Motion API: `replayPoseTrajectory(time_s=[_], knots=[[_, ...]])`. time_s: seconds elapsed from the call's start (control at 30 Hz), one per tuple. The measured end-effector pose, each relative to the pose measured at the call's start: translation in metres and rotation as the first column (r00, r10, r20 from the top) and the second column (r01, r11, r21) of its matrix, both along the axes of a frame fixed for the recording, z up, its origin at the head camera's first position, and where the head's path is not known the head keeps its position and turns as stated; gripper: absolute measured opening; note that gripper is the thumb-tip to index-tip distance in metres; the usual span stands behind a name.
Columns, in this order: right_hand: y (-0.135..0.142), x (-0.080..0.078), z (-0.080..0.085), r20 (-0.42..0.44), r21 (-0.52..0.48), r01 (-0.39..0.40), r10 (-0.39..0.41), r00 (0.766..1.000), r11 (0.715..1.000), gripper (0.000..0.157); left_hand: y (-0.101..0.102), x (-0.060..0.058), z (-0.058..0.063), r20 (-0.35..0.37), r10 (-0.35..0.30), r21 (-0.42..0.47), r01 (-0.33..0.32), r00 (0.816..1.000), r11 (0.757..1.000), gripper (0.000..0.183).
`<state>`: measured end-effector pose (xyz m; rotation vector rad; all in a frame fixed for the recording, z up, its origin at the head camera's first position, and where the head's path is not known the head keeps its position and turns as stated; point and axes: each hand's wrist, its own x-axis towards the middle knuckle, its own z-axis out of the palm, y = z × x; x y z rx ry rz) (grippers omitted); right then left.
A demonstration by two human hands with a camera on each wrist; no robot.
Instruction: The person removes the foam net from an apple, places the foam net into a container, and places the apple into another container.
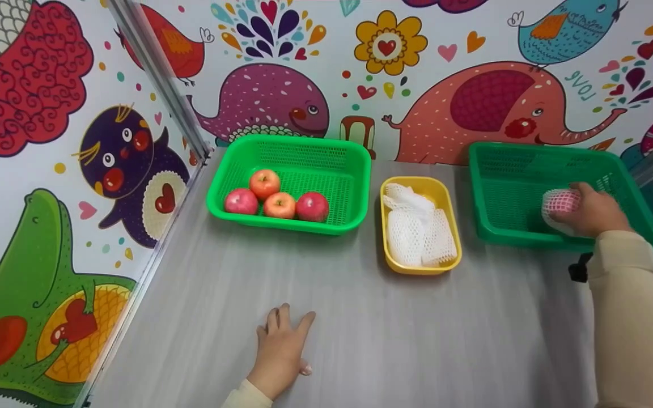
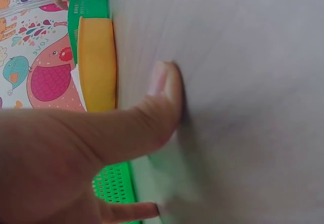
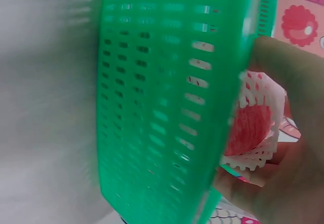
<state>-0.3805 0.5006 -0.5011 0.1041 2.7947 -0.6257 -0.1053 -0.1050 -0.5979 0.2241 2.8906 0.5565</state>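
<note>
My right hand (image 1: 598, 211) grips an apple (image 1: 562, 203) wrapped in a white foam net, held inside the right green basket (image 1: 502, 226). In the right wrist view the apple's red skin (image 3: 248, 130) shows through the open end of the foam net (image 3: 276, 100), with fingers and thumb around it. My left hand (image 1: 280, 354) rests on the grey table with its fingers spread and holds nothing. Several bare apples (image 1: 279, 205) lie along the near side of the left green basket (image 1: 289, 225).
Between the two baskets stands a yellow tray (image 1: 393, 265) with white foam nets (image 1: 417, 226) in it. Printed walls (image 1: 281, 96) border the grey table (image 1: 417, 340) at the back and left. A small black object (image 1: 579, 268) is by the right sleeve.
</note>
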Motion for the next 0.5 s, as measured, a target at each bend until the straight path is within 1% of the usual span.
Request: replayPoseTrajectory(time_s=[0.1, 0.17, 0.3, 0.4, 0.5], knots=[[-0.001, 0.009, 0.005, -0.053, 0.003, -0.015, 0.015, 0.998, 1.0, 0.103, 0.0, 0.001, -0.002, -0.017, -0.011, 0.003, 0.011, 1.0, 1.0, 0.103], [-0.005, 0.015, 0.01, -0.088, 0.001, -0.028, 0.028, 0.996, 1.0, 0.102, 0.0, 0.002, -0.003, -0.013, -0.009, 0.006, 0.009, 1.0, 1.0, 0.102], [-0.015, 0.027, 0.019, -0.164, -0.012, -0.074, 0.071, 0.984, 0.997, 0.098, -0.002, 0.001, -0.004, -0.025, -0.015, 0.008, 0.015, 1.0, 1.0, 0.101], [-0.025, 0.038, 0.026, -0.239, -0.013, -0.107, 0.101, 0.966, 0.994, 0.092, -0.002, 0.002, -0.004, -0.04, -0.021, -0.001, 0.021, 0.999, 1.0, 0.101], [-0.036, 0.052, 0.032, -0.32, -0.024, -0.125, 0.111, 0.941, 0.992, 0.088, -0.001, 0.003, -0.002, -0.042, -0.023, -0.005, 0.023, 0.999, 1.0, 0.1]])
